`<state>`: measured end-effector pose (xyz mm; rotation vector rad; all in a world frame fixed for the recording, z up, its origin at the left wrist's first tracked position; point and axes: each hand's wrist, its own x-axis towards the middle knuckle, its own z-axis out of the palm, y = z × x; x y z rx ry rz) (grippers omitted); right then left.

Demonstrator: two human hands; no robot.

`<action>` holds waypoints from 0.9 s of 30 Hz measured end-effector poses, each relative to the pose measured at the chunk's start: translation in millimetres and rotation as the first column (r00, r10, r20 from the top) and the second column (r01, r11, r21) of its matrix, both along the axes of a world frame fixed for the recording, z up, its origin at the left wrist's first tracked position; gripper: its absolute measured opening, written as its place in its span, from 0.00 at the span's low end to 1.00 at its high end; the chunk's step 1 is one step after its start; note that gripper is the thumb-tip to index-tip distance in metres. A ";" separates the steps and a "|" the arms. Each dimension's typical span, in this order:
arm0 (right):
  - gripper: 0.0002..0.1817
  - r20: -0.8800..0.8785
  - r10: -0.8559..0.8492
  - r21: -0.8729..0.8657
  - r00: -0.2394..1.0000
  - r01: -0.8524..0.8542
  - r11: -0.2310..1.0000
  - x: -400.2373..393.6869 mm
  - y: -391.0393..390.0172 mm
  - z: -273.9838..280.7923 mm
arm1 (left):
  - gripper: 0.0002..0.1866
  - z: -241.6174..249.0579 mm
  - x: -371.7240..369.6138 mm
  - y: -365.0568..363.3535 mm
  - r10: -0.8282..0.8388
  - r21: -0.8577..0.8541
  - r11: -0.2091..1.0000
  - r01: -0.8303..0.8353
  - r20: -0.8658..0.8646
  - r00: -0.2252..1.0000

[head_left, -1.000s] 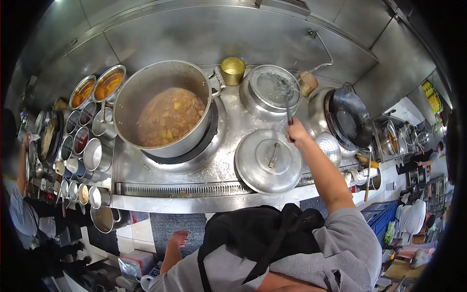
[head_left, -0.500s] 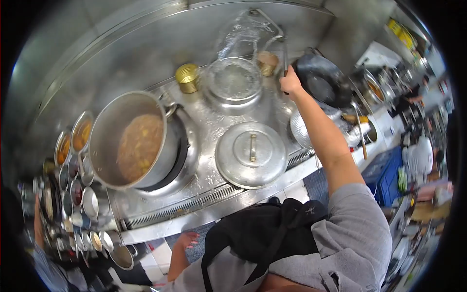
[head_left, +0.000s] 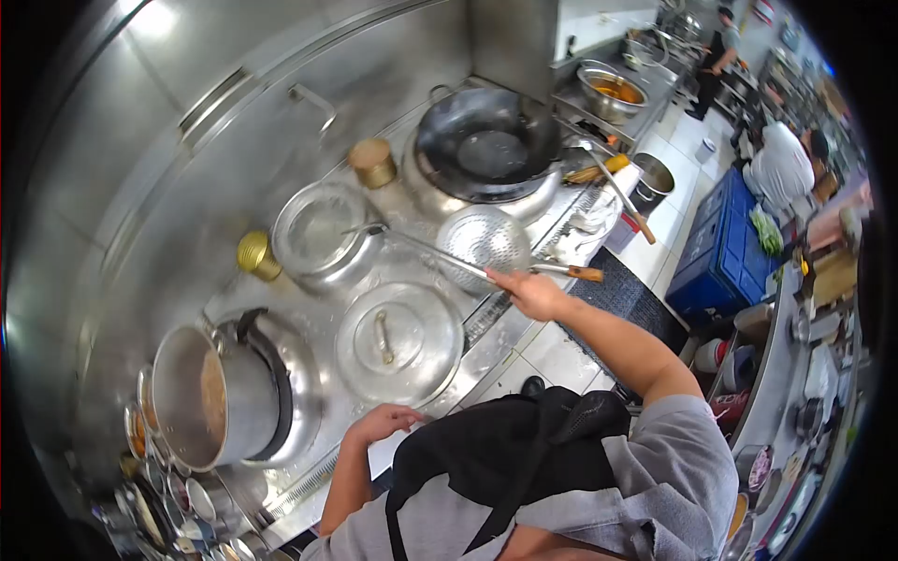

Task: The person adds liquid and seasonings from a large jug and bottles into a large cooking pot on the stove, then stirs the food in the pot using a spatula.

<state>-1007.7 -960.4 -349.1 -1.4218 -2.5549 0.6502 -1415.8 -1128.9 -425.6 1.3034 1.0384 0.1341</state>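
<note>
My right hand (head_left: 529, 292) grips the end of a ladle (head_left: 426, 247). Its metal handle stretches left across a perforated skimmer (head_left: 485, 241), and the bowl end is over the rim of a round metal vessel (head_left: 320, 234). Below it lies a metal lid (head_left: 399, 344) with a handle on top. With fingers stretched out and nothing in them, my left hand (head_left: 385, 423) hovers by the stove's front edge, close to the lid. On the left burner, a tall pot (head_left: 257, 397) holds brown stew (head_left: 213, 397).
A black wok (head_left: 486, 145) sits on the rear right burner. Two cans, one gold (head_left: 257, 256) and one brown-topped (head_left: 372, 164), stand by the back wall, under a tap (head_left: 315, 105). A blue crate (head_left: 711, 243) is on the floor right. Co-workers (head_left: 718, 61) stand farther off.
The ladle has come down from beside the tap towards me, and the splashing water is gone. My left hand has risen to the stove edge. The view has turned right.
</note>
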 end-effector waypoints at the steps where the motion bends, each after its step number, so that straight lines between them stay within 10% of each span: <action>1: 0.38 -0.025 -0.007 -0.026 1.000 0.006 1.000 20.8 -9.7 7.6 | 0.15 10.0 25.0 20.0 -0.028 0.007 1.000 0.028 -0.018 0.999; 19: 0.42 -0.410 -0.384 -0.506 0.827 0.144 0.850 319.3 -117.9 46.8 | 0.14 26.6 445.4 200.0 -0.702 0.239 0.655 0.717 -0.161 0.694; 27: 0.40 -0.580 -0.233 -0.314 0.781 0.050 0.948 380.6 -95.5 55.5 | 0.12 15.7 555.5 229.2 -0.829 0.271 0.530 0.803 -0.035 0.559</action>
